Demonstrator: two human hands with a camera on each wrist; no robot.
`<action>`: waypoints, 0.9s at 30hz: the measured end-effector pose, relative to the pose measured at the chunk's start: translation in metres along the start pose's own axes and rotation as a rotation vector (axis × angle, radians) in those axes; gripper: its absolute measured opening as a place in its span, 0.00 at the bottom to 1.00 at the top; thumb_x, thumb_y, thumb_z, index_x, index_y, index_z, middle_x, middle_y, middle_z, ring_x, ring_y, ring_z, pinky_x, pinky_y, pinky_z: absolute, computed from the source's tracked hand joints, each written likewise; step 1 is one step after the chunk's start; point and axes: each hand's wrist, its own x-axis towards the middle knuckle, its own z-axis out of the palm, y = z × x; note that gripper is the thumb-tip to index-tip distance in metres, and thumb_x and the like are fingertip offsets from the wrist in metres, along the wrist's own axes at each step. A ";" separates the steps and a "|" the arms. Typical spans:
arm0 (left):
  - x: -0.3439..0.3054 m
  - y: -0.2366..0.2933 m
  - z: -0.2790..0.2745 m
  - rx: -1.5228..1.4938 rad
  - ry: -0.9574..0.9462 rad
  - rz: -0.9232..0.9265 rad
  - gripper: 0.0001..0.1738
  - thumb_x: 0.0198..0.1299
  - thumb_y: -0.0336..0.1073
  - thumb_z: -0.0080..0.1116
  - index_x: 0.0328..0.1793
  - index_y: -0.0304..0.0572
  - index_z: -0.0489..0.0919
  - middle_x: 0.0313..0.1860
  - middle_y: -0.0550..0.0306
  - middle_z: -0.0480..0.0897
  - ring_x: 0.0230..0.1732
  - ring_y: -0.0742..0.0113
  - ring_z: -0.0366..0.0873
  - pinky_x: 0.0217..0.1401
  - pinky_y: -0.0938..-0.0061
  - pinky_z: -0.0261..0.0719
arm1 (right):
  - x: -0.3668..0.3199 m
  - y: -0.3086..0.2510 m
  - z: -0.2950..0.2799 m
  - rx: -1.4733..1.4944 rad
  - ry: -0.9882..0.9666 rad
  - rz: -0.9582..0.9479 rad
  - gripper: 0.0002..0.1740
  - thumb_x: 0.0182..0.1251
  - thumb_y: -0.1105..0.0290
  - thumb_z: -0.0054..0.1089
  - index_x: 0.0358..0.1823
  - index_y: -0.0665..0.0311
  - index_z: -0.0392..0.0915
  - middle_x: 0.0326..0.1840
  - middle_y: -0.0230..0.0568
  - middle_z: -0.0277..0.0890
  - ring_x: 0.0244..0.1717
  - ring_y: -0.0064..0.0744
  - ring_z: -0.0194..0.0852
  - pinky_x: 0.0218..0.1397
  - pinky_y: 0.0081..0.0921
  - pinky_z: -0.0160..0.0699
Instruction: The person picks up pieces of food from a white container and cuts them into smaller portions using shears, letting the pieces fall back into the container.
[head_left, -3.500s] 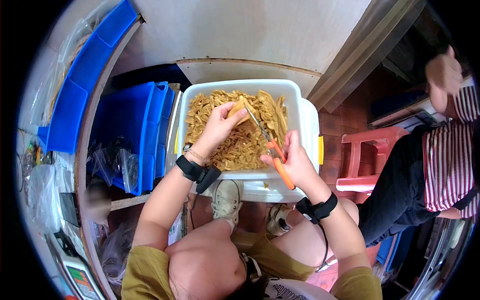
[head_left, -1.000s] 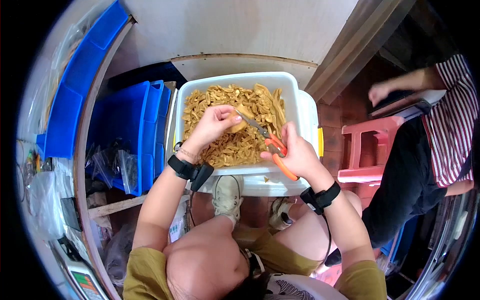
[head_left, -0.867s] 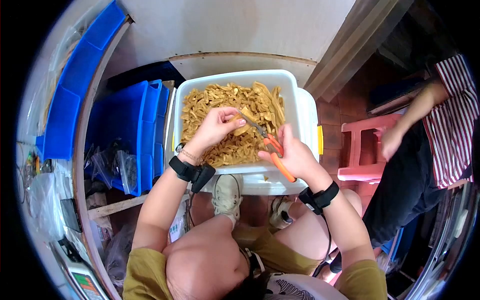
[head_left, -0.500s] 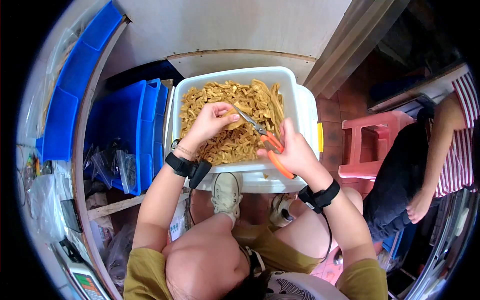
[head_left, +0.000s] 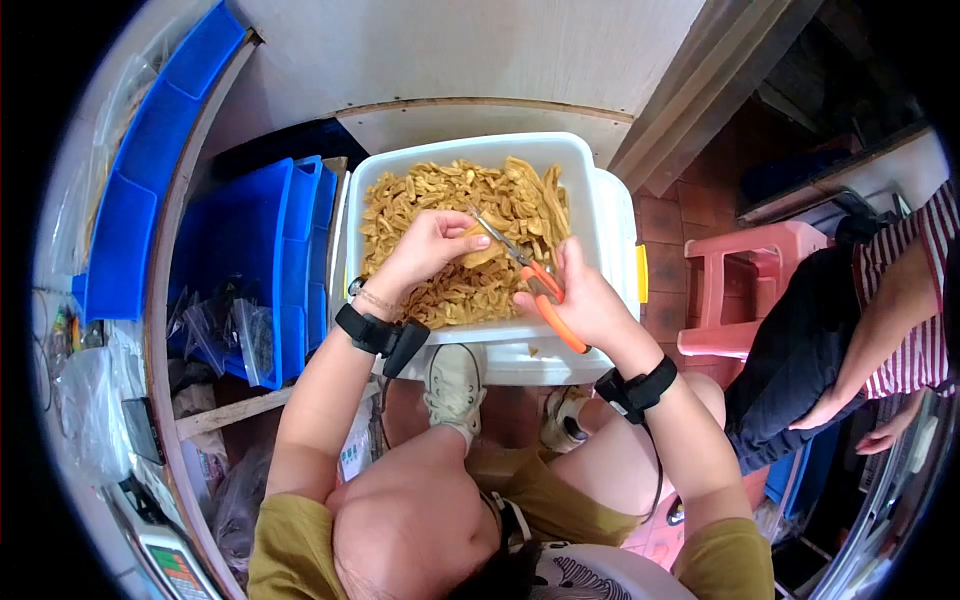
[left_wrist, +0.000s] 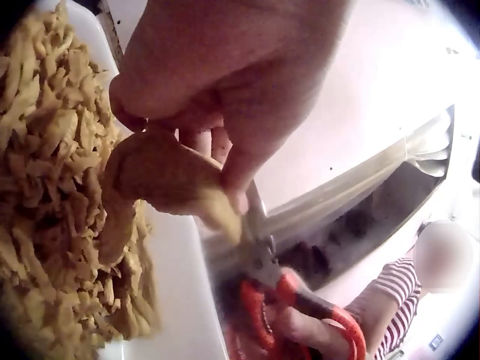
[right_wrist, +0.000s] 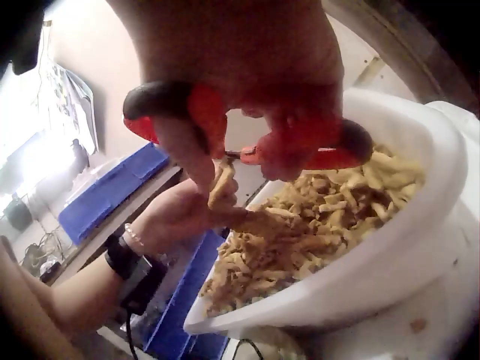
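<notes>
My left hand (head_left: 430, 245) pinches a flat, yellow-brown dried piece (left_wrist: 161, 176) between thumb and fingers, above a white tub (head_left: 580, 150). Heaped in the tub are similar curled strips (head_left: 425, 190). My right hand (head_left: 592, 300) holds scissors (head_left: 545, 300) with orange-and-black handles, fingers through the loops. Their metal blades lie against the piece beside the left thumb, pointing up and left. In the left wrist view, the pivot (left_wrist: 259, 259) shows just below the edge of the piece. From the right wrist, the left fingers partly hide the piece.
Blue bins (head_left: 250, 240) with small plastic bags stand left of the tub. A white lid (head_left: 615, 210) with a yellow clip lies under its right side. Further right are a pink stool (head_left: 745, 275) and another person in a striped shirt (head_left: 915, 285). A wall rises behind.
My hands stay above the tub, with the scissors and piece shifting slightly. The scissor handles change their spread. At right, the other person's raised arm has come down. The tub sits higher in view.
</notes>
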 end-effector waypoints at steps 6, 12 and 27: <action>0.004 -0.007 -0.004 -0.209 0.053 0.025 0.13 0.62 0.36 0.62 0.47 0.34 0.81 0.39 0.63 0.84 0.38 0.81 0.78 0.44 0.84 0.75 | -0.001 -0.017 -0.010 0.027 -0.027 0.058 0.36 0.54 0.49 0.70 0.43 0.66 0.53 0.35 0.58 0.77 0.36 0.57 0.78 0.38 0.40 0.75; 0.005 -0.011 -0.009 -0.441 0.171 0.084 0.13 0.65 0.33 0.56 0.53 0.36 0.75 0.45 0.62 0.82 0.45 0.79 0.77 0.50 0.83 0.73 | -0.006 -0.018 -0.018 -0.053 0.019 0.082 0.36 0.55 0.46 0.68 0.43 0.64 0.54 0.32 0.51 0.79 0.33 0.55 0.79 0.37 0.39 0.76; 0.003 -0.010 -0.008 -0.461 0.065 0.170 0.15 0.66 0.31 0.54 0.56 0.41 0.65 0.47 0.57 0.81 0.49 0.73 0.77 0.56 0.77 0.72 | -0.005 -0.012 -0.013 -0.026 -0.011 0.018 0.34 0.53 0.55 0.74 0.39 0.61 0.52 0.33 0.47 0.81 0.26 0.31 0.73 0.31 0.27 0.72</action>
